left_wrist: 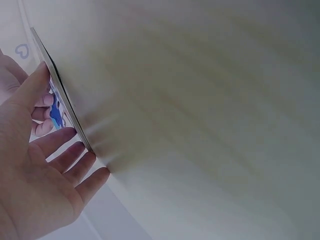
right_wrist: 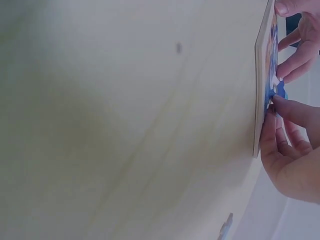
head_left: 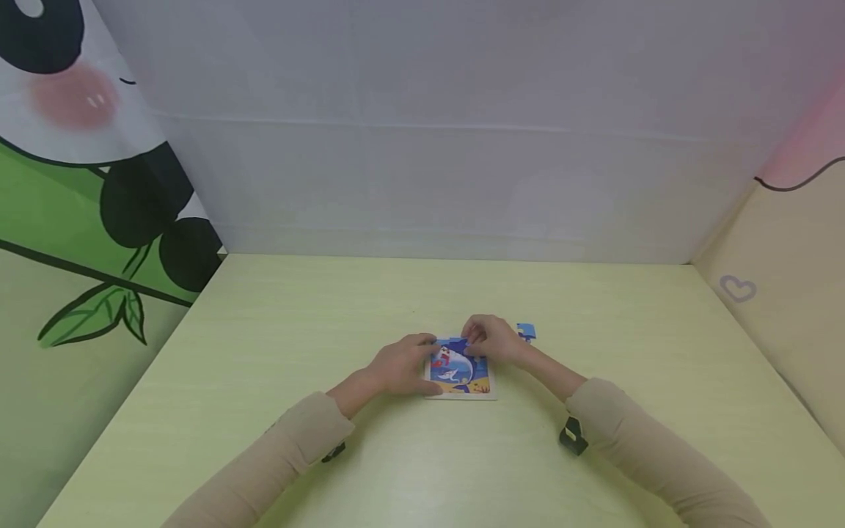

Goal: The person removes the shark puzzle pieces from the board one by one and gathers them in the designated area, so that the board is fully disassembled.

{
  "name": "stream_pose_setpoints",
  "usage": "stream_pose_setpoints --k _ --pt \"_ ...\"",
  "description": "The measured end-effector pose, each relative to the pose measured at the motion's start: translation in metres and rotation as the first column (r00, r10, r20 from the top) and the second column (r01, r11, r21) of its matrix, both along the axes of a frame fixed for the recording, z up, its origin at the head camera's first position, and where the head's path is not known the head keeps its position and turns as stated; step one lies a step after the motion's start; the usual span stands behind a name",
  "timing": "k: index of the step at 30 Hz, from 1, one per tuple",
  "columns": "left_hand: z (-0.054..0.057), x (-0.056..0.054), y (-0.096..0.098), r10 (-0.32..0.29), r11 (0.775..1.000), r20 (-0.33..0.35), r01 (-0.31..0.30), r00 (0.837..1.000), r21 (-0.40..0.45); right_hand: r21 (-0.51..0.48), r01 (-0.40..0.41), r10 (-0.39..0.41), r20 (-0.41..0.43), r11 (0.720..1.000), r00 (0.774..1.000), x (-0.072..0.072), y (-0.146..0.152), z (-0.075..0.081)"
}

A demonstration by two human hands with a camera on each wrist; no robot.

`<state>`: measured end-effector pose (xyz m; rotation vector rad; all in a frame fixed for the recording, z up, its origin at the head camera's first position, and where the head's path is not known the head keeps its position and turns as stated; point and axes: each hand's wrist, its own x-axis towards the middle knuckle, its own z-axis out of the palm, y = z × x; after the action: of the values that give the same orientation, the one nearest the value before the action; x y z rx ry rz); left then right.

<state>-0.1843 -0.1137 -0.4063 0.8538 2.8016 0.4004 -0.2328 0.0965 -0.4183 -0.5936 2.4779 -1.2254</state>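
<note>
A small square jigsaw puzzle (head_left: 455, 367) with a pale frame lies on the table; its picture shows a white and blue sea animal over yellow sand. My left hand (head_left: 404, 364) holds the puzzle by its left side, thumb at the near corner and fingers toward the far one. Over the far right part of the puzzle, my right hand (head_left: 491, 339) pinches a blue puzzle piece (right_wrist: 281, 90) between thumb and fingertips. The piece stands tilted above the board in the right wrist view. Fingers partly hide how it meets its neighbours.
Another blue puzzle piece (head_left: 526, 331) lies on the table just beyond the right hand. The pale yellow table (head_left: 297, 315) ends at a grey-white back wall (head_left: 422, 183). Printed side panels stand to the left and right.
</note>
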Motion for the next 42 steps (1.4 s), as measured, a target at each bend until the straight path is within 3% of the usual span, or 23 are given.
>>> stream_pose_setpoints --k 8,11,14,21,31,42 --pt "0.0 -0.002 0.001 0.0 1.0 -0.002 0.0 1.0 0.003 -0.018 0.0 0.001 0.046 1.0 0.999 -0.006 0.003 0.0" --pt "0.0 -0.003 0.001 -0.001 1.0 -0.003 0.001 1.0 0.006 -0.034 -0.021 0.023 0.044 0.999 0.999 0.001 0.002 0.013" --pt "-0.001 -0.005 0.001 -0.003 1.0 -0.007 0.003 1.0 0.007 -0.054 -0.038 0.04 0.035 0.998 0.999 0.002 0.001 0.016" --pt "-0.001 -0.005 0.001 0.002 1.0 -0.011 -0.002 1.0 0.006 -0.044 -0.031 0.03 -0.019 0.999 0.999 -0.005 -0.001 0.0" --pt "0.0 -0.005 0.001 -0.004 1.0 -0.001 0.004 1.0 0.011 0.002 0.055 -0.055 -0.044 0.998 0.997 0.003 -0.005 0.002" --pt "0.004 -0.002 0.003 0.006 1.0 0.016 -0.006 1.0 0.013 -0.005 0.064 -0.064 -0.015 0.998 0.998 0.005 -0.006 0.005"
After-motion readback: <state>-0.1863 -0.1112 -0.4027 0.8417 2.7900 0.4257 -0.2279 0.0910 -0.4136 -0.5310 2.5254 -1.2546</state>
